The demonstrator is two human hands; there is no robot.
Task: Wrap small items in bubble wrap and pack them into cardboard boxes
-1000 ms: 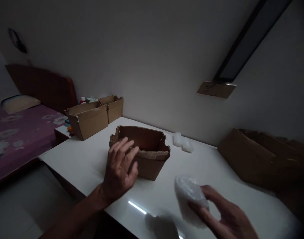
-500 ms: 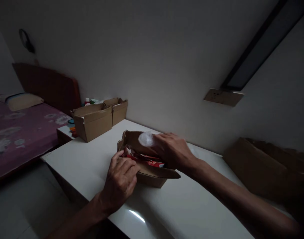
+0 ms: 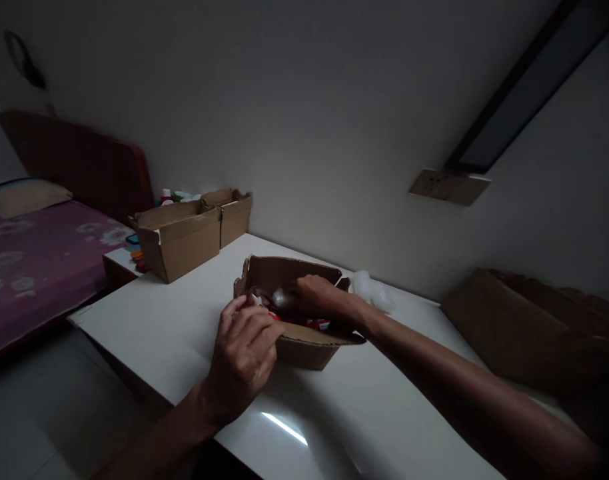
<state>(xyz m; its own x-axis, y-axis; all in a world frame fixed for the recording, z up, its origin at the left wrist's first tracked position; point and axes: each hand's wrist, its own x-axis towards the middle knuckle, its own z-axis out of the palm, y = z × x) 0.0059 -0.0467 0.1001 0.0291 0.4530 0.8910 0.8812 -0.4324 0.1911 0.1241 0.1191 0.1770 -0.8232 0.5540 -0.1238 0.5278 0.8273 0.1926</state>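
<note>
An open cardboard box [image 3: 312, 357] stands on the white table, with red packets [image 3: 318, 324] partly visible inside. My left hand [image 3: 244, 347] is closed over its near left rim, thumb side hidden. Beside those fingertips lies a small white and red wrapper. My right hand [image 3: 317, 293] reaches down into the box from the right, its fingers curled and partly hidden. Just left of its fingers is a clear plastic item [image 3: 280, 298], which it appears to grip; the exact kind is not clear. Behind the box's right end sit rounded, translucent plastic pieces [image 3: 372, 290].
Two cardboard boxes [image 3: 189, 243] stand at the table's far left, near small items on a side cabinet. A larger brown carton [image 3: 514, 327] is at the right. The wall with a socket plate [image 3: 449, 187] runs behind the table [image 3: 149, 333]. A bed [image 3: 49, 247] lies left.
My right hand has lowered into the box with the clear plastic item. Translucent pieces behind the box now show, where the hand was blocking the view. The left hand stays on the rim.
</note>
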